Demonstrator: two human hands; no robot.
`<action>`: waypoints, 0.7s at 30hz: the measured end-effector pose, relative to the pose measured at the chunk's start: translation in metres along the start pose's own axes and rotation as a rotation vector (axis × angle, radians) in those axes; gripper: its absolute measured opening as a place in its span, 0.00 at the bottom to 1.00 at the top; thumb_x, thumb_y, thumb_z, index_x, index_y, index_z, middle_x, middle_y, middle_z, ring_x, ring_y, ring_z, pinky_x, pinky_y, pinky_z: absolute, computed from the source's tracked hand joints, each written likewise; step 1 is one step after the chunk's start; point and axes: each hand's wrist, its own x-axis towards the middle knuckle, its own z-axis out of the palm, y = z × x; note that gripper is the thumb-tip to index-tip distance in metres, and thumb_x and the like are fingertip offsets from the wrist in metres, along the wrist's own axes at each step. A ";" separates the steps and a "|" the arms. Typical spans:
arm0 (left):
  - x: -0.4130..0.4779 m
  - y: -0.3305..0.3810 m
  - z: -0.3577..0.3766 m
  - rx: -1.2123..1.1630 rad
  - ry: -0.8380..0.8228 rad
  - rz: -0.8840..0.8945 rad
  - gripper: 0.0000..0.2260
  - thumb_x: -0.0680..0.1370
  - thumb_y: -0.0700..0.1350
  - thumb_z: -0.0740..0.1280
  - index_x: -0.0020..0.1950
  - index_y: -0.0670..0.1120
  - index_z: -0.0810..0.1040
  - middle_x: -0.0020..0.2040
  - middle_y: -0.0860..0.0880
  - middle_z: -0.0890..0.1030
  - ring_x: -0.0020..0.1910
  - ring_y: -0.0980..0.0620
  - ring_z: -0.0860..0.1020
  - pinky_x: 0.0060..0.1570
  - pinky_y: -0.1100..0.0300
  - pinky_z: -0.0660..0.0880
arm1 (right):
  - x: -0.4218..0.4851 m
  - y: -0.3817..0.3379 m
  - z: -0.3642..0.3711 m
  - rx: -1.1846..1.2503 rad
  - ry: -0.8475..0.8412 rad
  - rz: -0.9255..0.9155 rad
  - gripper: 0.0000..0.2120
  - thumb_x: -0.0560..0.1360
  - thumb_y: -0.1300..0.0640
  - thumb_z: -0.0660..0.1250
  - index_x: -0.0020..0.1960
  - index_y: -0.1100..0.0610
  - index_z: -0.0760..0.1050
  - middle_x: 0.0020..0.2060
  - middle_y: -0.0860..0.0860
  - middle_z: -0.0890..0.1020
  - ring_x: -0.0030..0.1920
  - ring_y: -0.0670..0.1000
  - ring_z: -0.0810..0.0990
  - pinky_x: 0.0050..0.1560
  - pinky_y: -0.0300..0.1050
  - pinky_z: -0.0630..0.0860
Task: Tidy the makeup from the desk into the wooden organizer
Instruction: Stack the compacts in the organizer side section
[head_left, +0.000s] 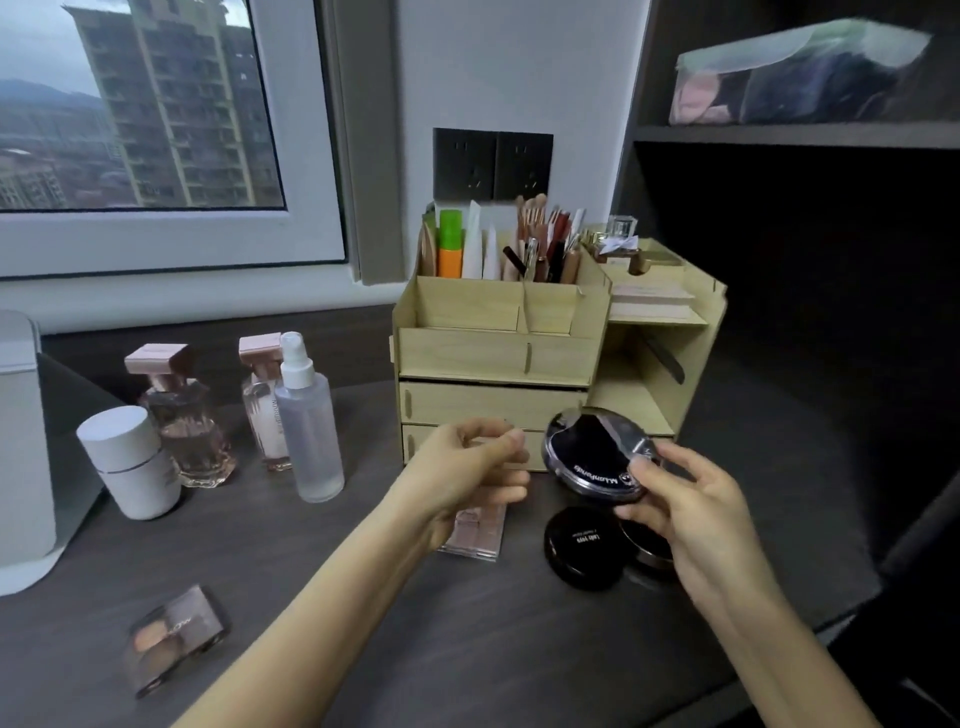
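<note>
The wooden organizer (498, 353) stands at the back of the dark desk, its top slots full of brushes and tubes, two drawers at its base. My right hand (691, 514) grips a round black compact (592, 452) with a shiny rim, tilted and lifted just in front of the lower drawers. My left hand (467, 467) hovers loosely curled in front of the drawers, holding nothing, above a pink palette (478, 535) lying on the desk. A second black compact (584, 548) lies flat below the held one, and a third round case (649, 543) is partly hidden by my right hand.
Left of the organizer stand two pink perfume bottles (182, 415) (262, 400), a frosted spray bottle (309, 426) and a white cylinder jar (130, 462). A brown eyeshadow palette (174, 636) lies near the front left. A white appliance (21, 447) sits at the far left; dark shelving rises on the right.
</note>
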 end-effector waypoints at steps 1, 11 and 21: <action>0.005 -0.001 0.003 0.009 0.038 0.017 0.04 0.77 0.41 0.66 0.50 0.42 0.76 0.41 0.45 0.81 0.36 0.50 0.78 0.35 0.62 0.80 | 0.008 0.000 -0.006 0.010 0.088 -0.021 0.17 0.74 0.67 0.66 0.62 0.66 0.71 0.47 0.61 0.80 0.32 0.48 0.81 0.27 0.37 0.79; 0.014 -0.006 0.002 0.132 0.158 0.123 0.07 0.76 0.36 0.65 0.50 0.47 0.77 0.43 0.44 0.78 0.37 0.52 0.78 0.36 0.63 0.76 | 0.068 0.011 0.013 0.099 0.358 -0.036 0.18 0.75 0.68 0.65 0.63 0.65 0.64 0.54 0.60 0.70 0.42 0.57 0.79 0.27 0.37 0.80; 0.009 -0.006 -0.024 0.198 0.232 0.185 0.09 0.76 0.35 0.64 0.55 0.40 0.77 0.43 0.42 0.78 0.38 0.51 0.77 0.34 0.67 0.76 | 0.085 0.021 -0.002 -0.293 0.228 -0.059 0.20 0.72 0.61 0.70 0.59 0.59 0.65 0.43 0.57 0.80 0.30 0.51 0.80 0.28 0.39 0.80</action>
